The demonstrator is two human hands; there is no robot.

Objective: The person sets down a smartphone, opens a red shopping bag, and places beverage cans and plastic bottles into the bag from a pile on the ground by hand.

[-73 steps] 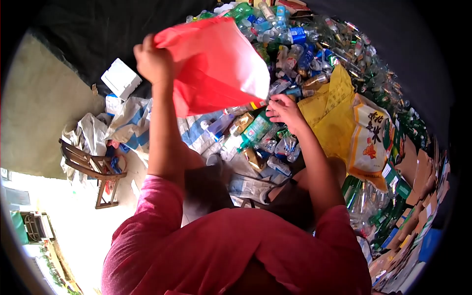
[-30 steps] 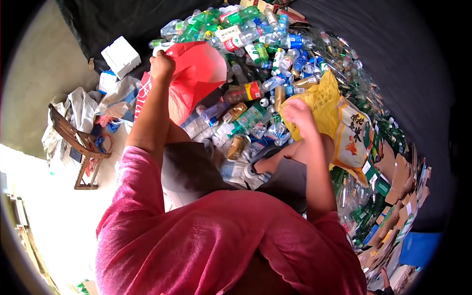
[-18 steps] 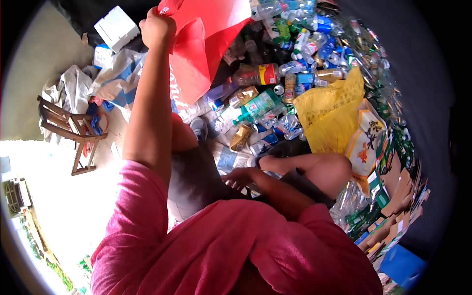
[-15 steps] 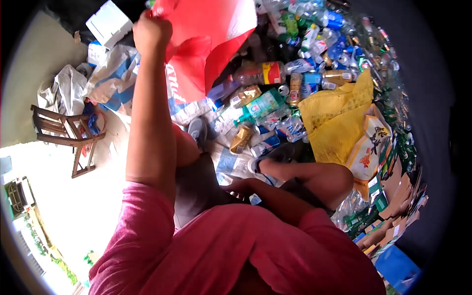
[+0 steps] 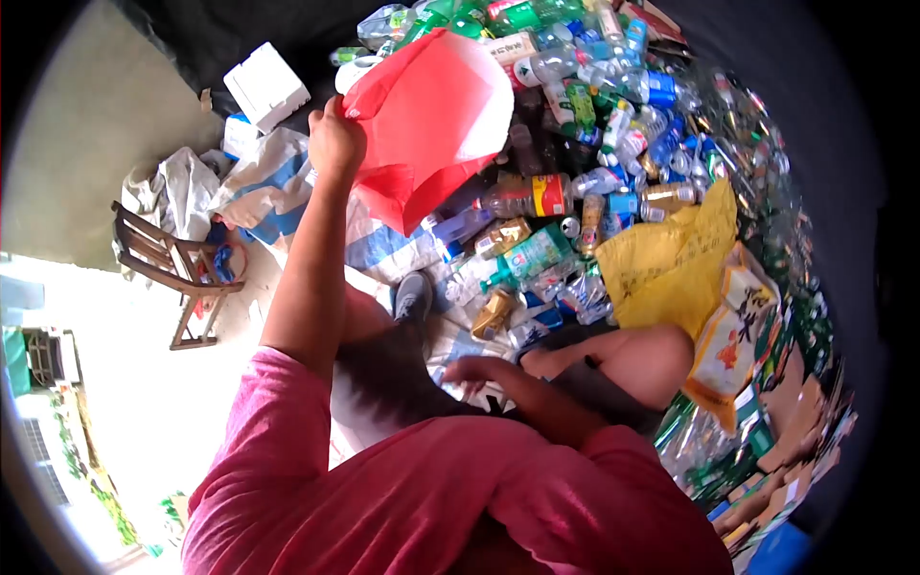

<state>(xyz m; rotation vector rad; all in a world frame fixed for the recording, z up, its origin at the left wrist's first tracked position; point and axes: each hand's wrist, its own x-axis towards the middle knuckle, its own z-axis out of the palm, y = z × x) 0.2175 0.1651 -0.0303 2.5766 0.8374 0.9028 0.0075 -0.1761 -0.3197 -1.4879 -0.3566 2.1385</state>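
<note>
My left hand (image 5: 335,142) is stretched out ahead and closed on the edge of a red plastic bag (image 5: 412,125). The bag spreads to the right of that hand, over the heap, and its pale inside shows at one end. Low in front of my body, near my lap, is my right hand (image 5: 471,372). Its fingers are loosely bent and a little blurred, and I see nothing in them. A blue and white woven sheet (image 5: 383,241) lies under my feet. A gold can (image 5: 494,314) and a green-labelled bottle (image 5: 537,254) lie just beyond my right hand.
A heap of bottles and cans (image 5: 632,125) fills the front and right. On it lie a yellow sack (image 5: 671,254) and a printed bag (image 5: 733,335). Flattened cardboard (image 5: 791,431) is at lower right. A wooden chair (image 5: 177,268) and a white foam box (image 5: 266,88) stand left.
My left hand has come nearer with the red bag, which now hangs more in view. The right hand has shifted slightly forward. My head view has tilted, so the scene sits lower.
</note>
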